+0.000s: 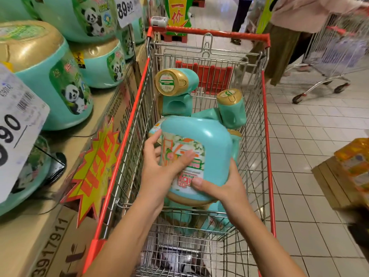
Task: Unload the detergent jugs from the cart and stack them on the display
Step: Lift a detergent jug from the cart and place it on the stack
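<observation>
Wht tile floor (299,156), glossy, bright.

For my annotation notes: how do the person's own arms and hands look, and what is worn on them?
Both forearms are bare to the frame's edge; no sleeves show. The left hand and right hand wear no gloves, and no watch, bracelet or ring is visible.
</observation>
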A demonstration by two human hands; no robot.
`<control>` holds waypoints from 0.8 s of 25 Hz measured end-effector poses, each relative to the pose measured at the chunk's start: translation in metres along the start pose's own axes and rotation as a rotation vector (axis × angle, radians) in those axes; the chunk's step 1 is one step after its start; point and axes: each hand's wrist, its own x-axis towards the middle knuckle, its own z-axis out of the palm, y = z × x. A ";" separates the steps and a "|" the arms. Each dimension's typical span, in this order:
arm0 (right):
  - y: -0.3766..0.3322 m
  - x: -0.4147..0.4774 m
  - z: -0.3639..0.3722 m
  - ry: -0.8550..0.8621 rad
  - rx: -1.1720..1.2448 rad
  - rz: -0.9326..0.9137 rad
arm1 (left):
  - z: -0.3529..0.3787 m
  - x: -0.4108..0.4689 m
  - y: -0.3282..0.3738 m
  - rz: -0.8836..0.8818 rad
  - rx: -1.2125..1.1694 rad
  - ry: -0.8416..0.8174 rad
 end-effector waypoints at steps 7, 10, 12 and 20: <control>0.012 0.006 -0.026 -0.150 0.349 0.092 | -0.030 0.003 -0.011 -0.102 0.063 -0.044; 0.015 0.004 -0.028 -0.203 0.338 0.168 | -0.037 0.005 -0.019 -0.223 -0.065 -0.156; 0.009 0.005 -0.030 -0.273 0.274 0.205 | -0.034 0.004 -0.021 -0.172 -0.075 -0.123; -0.063 0.037 -0.059 -0.303 -0.357 -0.056 | -0.023 0.000 0.007 0.144 0.716 -0.033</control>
